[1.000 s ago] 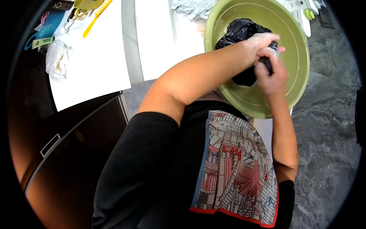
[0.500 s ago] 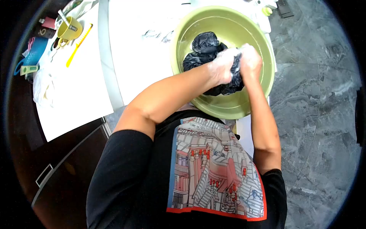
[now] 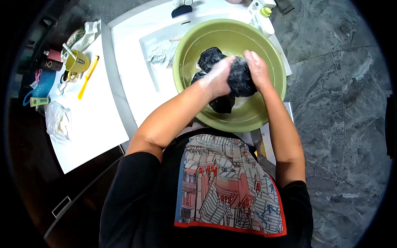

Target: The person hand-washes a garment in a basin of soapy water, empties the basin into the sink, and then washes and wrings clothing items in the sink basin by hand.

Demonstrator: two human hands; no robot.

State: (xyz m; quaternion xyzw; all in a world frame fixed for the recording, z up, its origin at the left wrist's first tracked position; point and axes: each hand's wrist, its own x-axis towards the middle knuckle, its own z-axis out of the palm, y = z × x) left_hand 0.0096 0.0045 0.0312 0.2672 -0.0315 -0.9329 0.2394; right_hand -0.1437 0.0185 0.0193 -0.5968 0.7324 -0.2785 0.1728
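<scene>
A wet black cloth lies bunched in a green basin, streaked with white suds. My left hand, soapy and partly blurred, grips the cloth from its left side. On the other side, my right hand holds the same bunch, its fingers extended along the cloth's edge. The raised part of the cloth spans the gap between both hands. More folds of it rest on the basin's bottom, left of and below my left hand.
The basin stands on a white sink counter, partly over a sink with foam. A bottle with a green cap is behind it. Left are a yellow mug, a yellow comb and a plastic bag. Grey tiled floor lies right.
My hands have moved from close together to farther apart. The cloth, squeezed narrow between them before, is now a wider bunch. The whole view has shifted slightly.
</scene>
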